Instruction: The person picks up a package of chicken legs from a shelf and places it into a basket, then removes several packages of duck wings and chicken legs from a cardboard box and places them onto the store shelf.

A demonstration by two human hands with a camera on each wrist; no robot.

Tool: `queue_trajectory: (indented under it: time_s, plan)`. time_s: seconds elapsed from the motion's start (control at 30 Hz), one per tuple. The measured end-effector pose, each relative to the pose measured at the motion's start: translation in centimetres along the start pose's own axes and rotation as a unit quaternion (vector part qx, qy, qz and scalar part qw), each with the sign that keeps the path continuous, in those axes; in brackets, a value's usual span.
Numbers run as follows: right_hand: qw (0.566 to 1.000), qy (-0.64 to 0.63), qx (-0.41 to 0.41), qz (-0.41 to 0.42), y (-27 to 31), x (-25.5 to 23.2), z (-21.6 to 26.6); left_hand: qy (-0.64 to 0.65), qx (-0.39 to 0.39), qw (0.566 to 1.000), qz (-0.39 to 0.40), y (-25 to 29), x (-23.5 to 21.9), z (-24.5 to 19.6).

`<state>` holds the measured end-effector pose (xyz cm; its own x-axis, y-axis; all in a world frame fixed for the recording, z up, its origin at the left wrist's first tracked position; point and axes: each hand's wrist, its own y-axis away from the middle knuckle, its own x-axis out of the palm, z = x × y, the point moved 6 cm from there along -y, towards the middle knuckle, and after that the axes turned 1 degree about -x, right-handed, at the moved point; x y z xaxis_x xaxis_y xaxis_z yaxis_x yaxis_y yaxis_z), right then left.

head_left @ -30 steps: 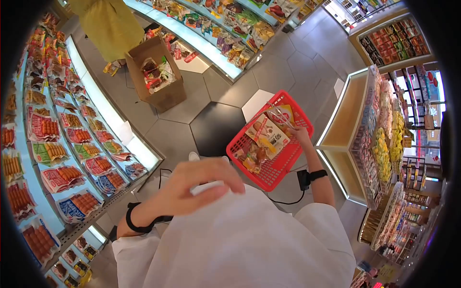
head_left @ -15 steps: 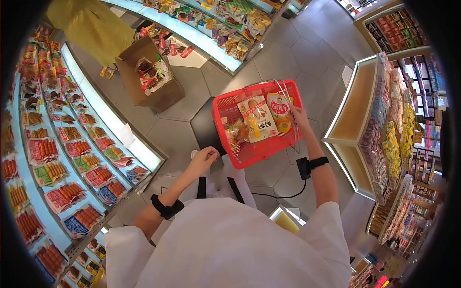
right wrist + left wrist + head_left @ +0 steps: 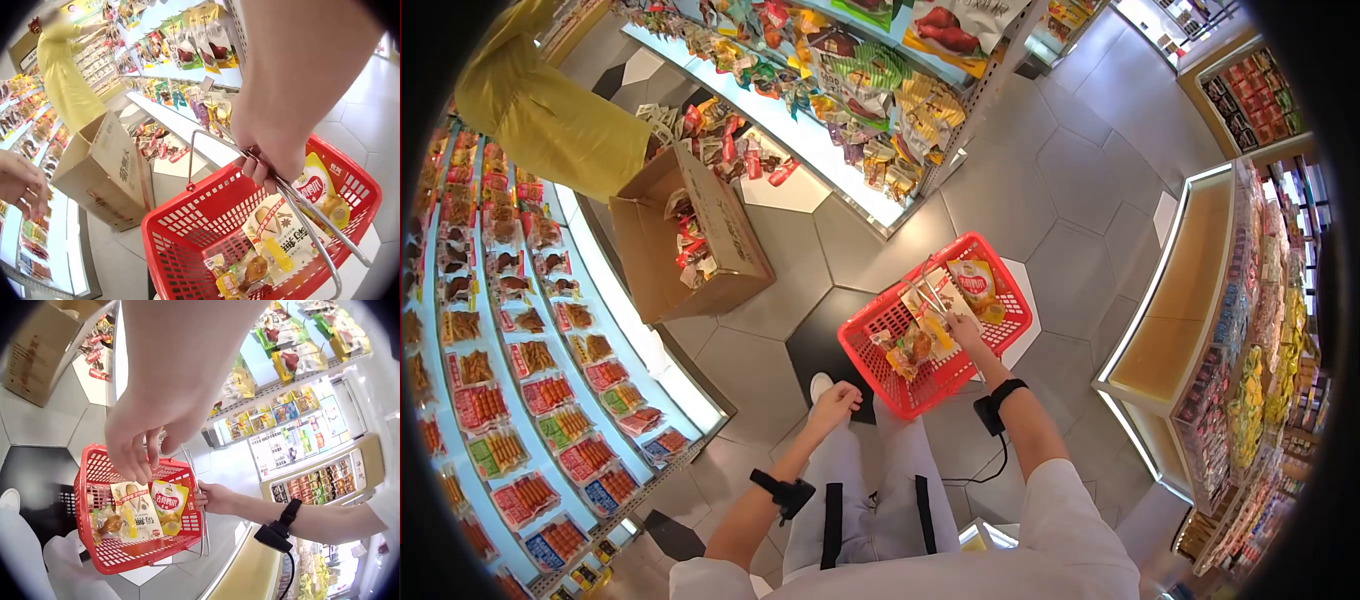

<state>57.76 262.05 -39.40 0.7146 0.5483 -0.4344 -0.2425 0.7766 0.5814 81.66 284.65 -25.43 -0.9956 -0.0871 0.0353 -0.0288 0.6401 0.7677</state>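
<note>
Red plastic is seen in the head view, where a perforated basket [image 3: 872, 376] is shown ahead of the legs; whether it is suspended or set on the floor [image 3: 785, 245] cannot be told. Its metal handles [image 3: 930, 290] are gripped by the right hand [image 3: 966, 332], closed around them. A yellow packet [image 3: 973, 282], a cream packet [image 3: 941, 341] and small clear packets [image 3: 910, 350] are contained in it. The left hand [image 3: 837, 400] is held just beside the basket, narrow and loosely curled, with nothing gripped. An open cardboard box [image 3: 725, 235] is placed on the floor, packets inside, near a person in yellow [image 3: 550, 130]. Sausage packs [image 3: 547, 395] are laid in rows on the lit shelves at left. In the left wrist view, the left hand is seen hanging with bent, empty fingers, and the handles are held at the basket's far side. A black device is strapped to the right wrist. In the right wrist view, the handles are passed through the right hand's curled fingers; the cream packet is seen between the yellow one and the small clear ones, and the person's arms are raised towards shelved goods.
</note>
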Motion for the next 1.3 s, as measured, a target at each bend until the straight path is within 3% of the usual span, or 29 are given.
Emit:
queue_trajectory:
  time_s: [0.13,0.23,0.5,0.6,0.73,0.83,0.93,1.07,1.13,1.2,1.23,1.3]
  plan:
    - [0.999,0.052,0.011,-0.003,-7.9,-2.1,-1.1,0.034,-0.010,0.999,0.030,-12.1,4.3,-3.7]
    - [0.998,0.062,0.015,-0.004,-11.1,-4.3,0.8,0.100,-0.019,0.993,0.060,-19.7,6.9,-5.8]
    - [0.999,0.037,-0.009,0.005,-18.0,-2.4,-0.9,0.302,-0.038,0.947,0.101,-30.8,10.3,-8.9]
    - [0.998,0.067,-0.013,-0.004,-19.3,-2.4,0.2,0.360,-0.024,0.932,0.045,-36.1,10.2,-10.4]
    - [0.995,0.093,-0.031,-0.015,-22.4,-3.4,0.1,0.487,-0.026,0.870,0.073,-41.3,11.2,-11.9]
    - [0.998,0.052,-0.041,0.017,-23.4,-2.6,0.2,0.535,-0.061,0.841,0.053,-43.6,10.9,-11.4]
    - [0.984,-0.121,0.071,0.112,-22.0,-3.6,0.9,0.497,-0.062,0.865,0.031,-43.6,10.2,-10.8]
    - [0.998,-0.033,0.003,0.060,-23.8,-5.7,1.0,0.431,-0.014,0.902,-0.014,-40.0,7.2,-8.7]
    - [0.997,-0.035,-0.045,-0.047,-24.3,-8.6,1.8,0.382,-0.013,0.922,-0.053,-37.3,5.0,-5.6]
    - [0.964,0.096,-0.137,-0.205,-24.9,-12.7,2.6,0.336,-0.042,0.935,-0.106,-36.1,2.4,0.1]
    - [0.948,0.144,-0.156,-0.238,-25.8,-14.1,1.8,0.304,-0.068,0.941,-0.132,-36.1,1.1,3.5]
    - [0.903,0.265,-0.177,-0.288,-27.1,-15.5,0.9,0.277,-0.117,0.943,-0.144,-35.7,-0.4,5.8]
